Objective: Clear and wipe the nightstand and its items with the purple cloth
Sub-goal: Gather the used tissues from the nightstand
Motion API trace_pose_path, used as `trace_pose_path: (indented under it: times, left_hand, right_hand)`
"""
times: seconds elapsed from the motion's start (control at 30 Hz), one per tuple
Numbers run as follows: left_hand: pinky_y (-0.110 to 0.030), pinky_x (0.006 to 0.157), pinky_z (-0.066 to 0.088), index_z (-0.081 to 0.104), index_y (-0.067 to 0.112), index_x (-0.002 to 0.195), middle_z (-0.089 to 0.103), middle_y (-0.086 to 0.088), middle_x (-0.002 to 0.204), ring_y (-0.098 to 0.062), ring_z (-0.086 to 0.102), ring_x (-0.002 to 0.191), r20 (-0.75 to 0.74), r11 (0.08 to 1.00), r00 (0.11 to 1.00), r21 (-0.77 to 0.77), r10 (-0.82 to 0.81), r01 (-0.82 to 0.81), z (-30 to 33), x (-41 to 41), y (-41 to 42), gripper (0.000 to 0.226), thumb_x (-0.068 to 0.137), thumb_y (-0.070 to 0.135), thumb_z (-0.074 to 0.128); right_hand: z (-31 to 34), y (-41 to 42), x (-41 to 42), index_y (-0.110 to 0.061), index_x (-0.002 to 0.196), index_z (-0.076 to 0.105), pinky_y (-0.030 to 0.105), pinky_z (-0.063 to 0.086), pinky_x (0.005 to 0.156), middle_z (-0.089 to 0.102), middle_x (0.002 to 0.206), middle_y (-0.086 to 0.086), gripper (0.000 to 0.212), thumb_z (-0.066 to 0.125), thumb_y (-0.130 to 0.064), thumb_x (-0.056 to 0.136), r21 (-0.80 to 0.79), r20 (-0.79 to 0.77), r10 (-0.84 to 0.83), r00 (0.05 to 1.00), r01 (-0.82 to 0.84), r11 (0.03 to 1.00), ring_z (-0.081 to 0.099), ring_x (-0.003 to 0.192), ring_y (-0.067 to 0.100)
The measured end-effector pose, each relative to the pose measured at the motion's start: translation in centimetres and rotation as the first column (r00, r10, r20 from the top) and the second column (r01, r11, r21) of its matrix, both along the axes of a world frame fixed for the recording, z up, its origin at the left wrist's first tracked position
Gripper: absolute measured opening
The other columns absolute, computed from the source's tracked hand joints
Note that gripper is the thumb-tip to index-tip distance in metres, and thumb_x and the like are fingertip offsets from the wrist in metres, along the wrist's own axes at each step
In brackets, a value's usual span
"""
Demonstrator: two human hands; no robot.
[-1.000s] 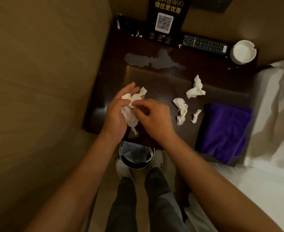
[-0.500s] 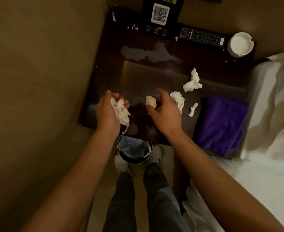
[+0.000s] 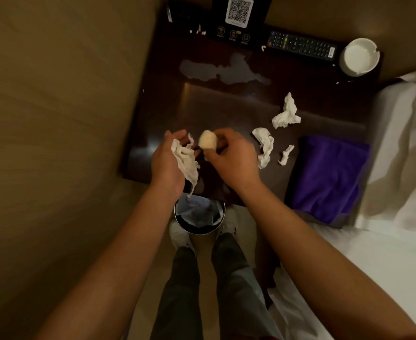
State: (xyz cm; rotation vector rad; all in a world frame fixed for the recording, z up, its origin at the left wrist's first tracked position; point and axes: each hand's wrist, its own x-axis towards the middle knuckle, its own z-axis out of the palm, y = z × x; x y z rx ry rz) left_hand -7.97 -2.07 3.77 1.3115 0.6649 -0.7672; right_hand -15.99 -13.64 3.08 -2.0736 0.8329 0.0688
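- Purple cloth folded at right front corner of dark nightstand, beside white bedding.
- Left hand curled round crumpled tissue; right hand pinching small tissue ball.
- Loose tissues between hands and cloth.
- At back: QR-code sign, remote control, white ashtray, pale smear.
- Below: lined waste bin.

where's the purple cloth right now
The purple cloth lies on the nightstand's front right corner, beside the bed, just right of the loose tissue scraps.
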Motion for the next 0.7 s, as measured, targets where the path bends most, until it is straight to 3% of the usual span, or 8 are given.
trace_pose_path:
  times: [0.13, 0.23, 0.33, 0.4, 0.47, 0.53, 0.7]
  left_hand:
    - [-0.036, 0.082, 0.060, 0.068, 0.014, 0.105, 0.073, -0.013, 0.108, -0.022, 0.071, 0.095, 0.053, 0.998, 0.997, -0.029, -0.050, 0.051, 0.3, -1.1, -1.1, 0.035, 0.107, 0.036, 0.041]
    - [-0.030, 0.066, 0.059, 0.068, 0.013, 0.087, 0.074, -0.009, 0.087, -0.019, 0.073, 0.079, 0.095, 0.996, 0.992, 0.029, -0.086, 0.084, 0.4, -1.5, -1.6, 0.036, 0.106, 0.035, 0.047]
    - [-0.036, 0.073, 0.055, 0.063, 0.014, 0.078, 0.069, -0.008, 0.078, -0.021, 0.066, 0.072, 0.026, 1.000, 0.999, 0.003, -0.030, 0.030, 0.4, -1.3, -2.3, 0.036, 0.106, 0.033, 0.049]
    - [-0.035, 0.067, 0.051, 0.060, 0.013, 0.077, 0.066, -0.009, 0.073, -0.021, 0.060, 0.064, -0.054, 0.999, 0.998, -0.046, -0.017, 0.015, 0.3, -1.2, -2.5, 0.036, 0.105, 0.033, 0.049]
    - [-0.032, 0.061, 0.049, 0.058, 0.011, 0.079, 0.063, -0.010, 0.073, -0.020, 0.055, 0.059, -0.104, 0.995, 0.995, -0.098, -0.003, -0.008, 0.2, -1.4, -2.7, 0.035, 0.105, 0.033, 0.049]
    - [-0.030, 0.058, 0.049, 0.059, 0.010, 0.080, 0.062, -0.011, 0.077, -0.019, 0.055, 0.058, -0.115, 0.995, 0.993, -0.099, 0.007, -0.018, -0.1, -1.6, -2.8, 0.033, 0.105, 0.031, 0.051]
    - [-0.030, 0.057, 0.051, 0.064, 0.010, 0.088, 0.066, -0.010, 0.078, -0.017, 0.059, 0.060, -0.080, 0.996, 0.993, -0.020, -0.089, 0.087, -1.4, -2.2, -2.9, 0.018, 0.099, 0.024, 0.063]
  right_hand:
    - [1.9, 2.9, -0.6, -0.025, 0.124, 0.064, 0.042, 0.057, 0.077, 0.069, 0.106, -0.002, 0.039, 0.073, -0.038, 0.088, 0.063, 0.051, 0.081, 0.995, -0.084, 0.994, 0.067, 0.091, 0.016]
    - [2.6, 3.2, -1.2, -0.027, 0.133, 0.059, 0.042, 0.059, 0.081, 0.073, 0.109, -0.005, 0.046, 0.070, -0.034, 0.089, 0.153, 0.076, 0.060, 0.995, -0.071, 0.986, 0.071, 0.094, 0.014]
    - [2.9, 1.2, -2.2, -0.028, 0.131, 0.060, 0.032, 0.060, 0.075, 0.073, 0.097, -0.013, 0.044, 0.067, -0.039, 0.089, 0.111, 0.137, -0.089, 0.987, 0.075, 0.991, 0.069, 0.082, 0.002]
    - [2.5, -1.2, -2.8, -0.026, 0.129, 0.062, 0.034, 0.059, 0.080, 0.068, 0.106, -0.012, 0.042, 0.063, -0.038, 0.088, -0.011, 0.146, -0.215, 0.966, 0.219, 0.976, 0.066, 0.091, 0.004]
    - [1.2, -4.2, -3.4, -0.023, 0.134, 0.059, 0.042, 0.055, 0.089, 0.062, 0.126, 0.001, 0.047, 0.064, -0.034, 0.088, -0.186, 0.072, -0.273, 0.959, 0.282, 0.941, 0.062, 0.111, 0.020]
    - [-0.4, -6.8, -3.9, -0.023, 0.142, 0.053, 0.045, 0.052, 0.093, 0.053, 0.139, 0.009, 0.055, 0.066, -0.034, 0.089, -0.275, -0.094, -0.260, 0.961, 0.226, 0.935, 0.054, 0.123, 0.030]
    - [-3.5, -8.0, -4.5, -0.025, 0.137, 0.056, 0.045, 0.052, 0.083, 0.054, 0.132, 0.011, 0.052, 0.071, -0.034, 0.088, -0.340, -0.289, -0.102, 0.952, -0.002, 0.940, 0.055, 0.119, 0.035]
